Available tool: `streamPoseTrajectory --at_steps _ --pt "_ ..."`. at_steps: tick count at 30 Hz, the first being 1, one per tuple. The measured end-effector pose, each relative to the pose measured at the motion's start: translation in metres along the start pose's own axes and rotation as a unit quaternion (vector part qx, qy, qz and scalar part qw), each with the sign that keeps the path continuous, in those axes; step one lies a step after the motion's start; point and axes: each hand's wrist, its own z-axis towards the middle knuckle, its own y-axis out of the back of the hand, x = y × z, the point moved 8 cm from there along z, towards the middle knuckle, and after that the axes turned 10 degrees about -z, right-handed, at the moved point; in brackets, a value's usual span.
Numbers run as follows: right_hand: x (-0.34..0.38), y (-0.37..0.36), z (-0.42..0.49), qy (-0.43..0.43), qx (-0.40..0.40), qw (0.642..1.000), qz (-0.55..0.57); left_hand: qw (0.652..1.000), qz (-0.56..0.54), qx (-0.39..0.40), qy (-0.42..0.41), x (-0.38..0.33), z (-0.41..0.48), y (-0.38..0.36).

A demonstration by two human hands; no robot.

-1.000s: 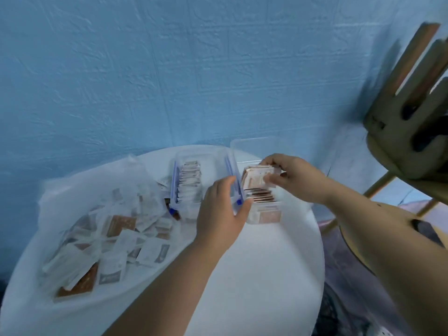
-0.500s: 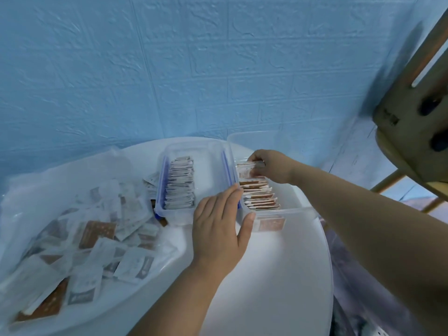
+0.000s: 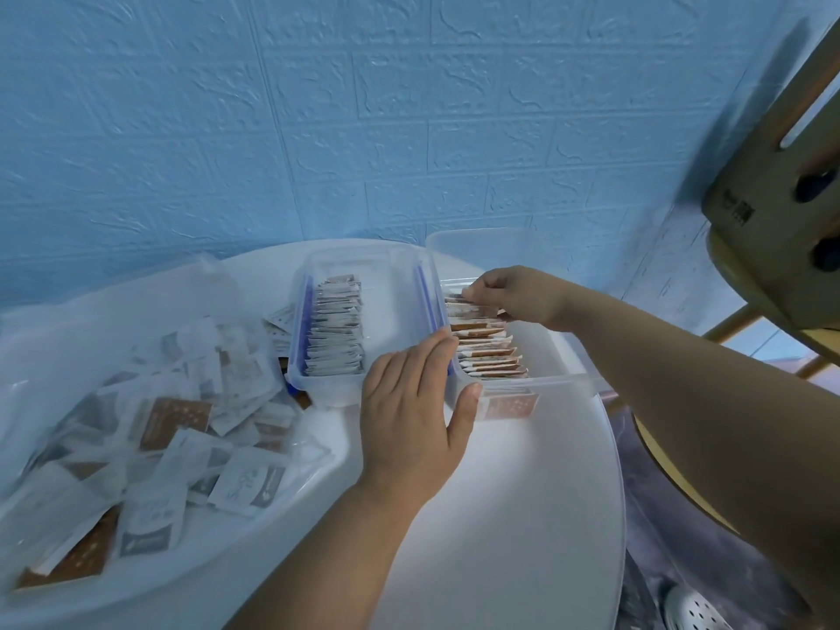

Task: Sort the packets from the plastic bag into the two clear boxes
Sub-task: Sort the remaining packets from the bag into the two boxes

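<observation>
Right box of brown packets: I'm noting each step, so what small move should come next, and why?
Probably let go: the right hand pinches the brown packets at the far end of the row in the right box, while the left hand steadies that box's near corner. The row looks seated, and many loose packets lie in the plastic bag.

Both arms are bare, with no cloth over them at any point in view. The left hand [image 3: 409, 416] is bare as well, its back broad and smooth, and the thumb [image 3: 470, 395] ends in a short, trimmed nail. Back from that grip, the left forearm [image 3: 327, 552] shows uncovered skin to the lower edge of view. The right hand [image 3: 522, 295] is likewise bare, its knuckles showing as low ridges. Behind its grip the right forearm [image 3: 682, 379] is thick and uncovered.
</observation>
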Motion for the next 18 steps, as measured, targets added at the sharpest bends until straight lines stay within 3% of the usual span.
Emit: streamPoseTrajectory --at_steps 18 --pt "0.0044 -0.0025 -0.0015 0.022 0.035 0.992 -0.117 0.997 -0.032 0.059 0.031 0.0019 0.0017 0.0010"
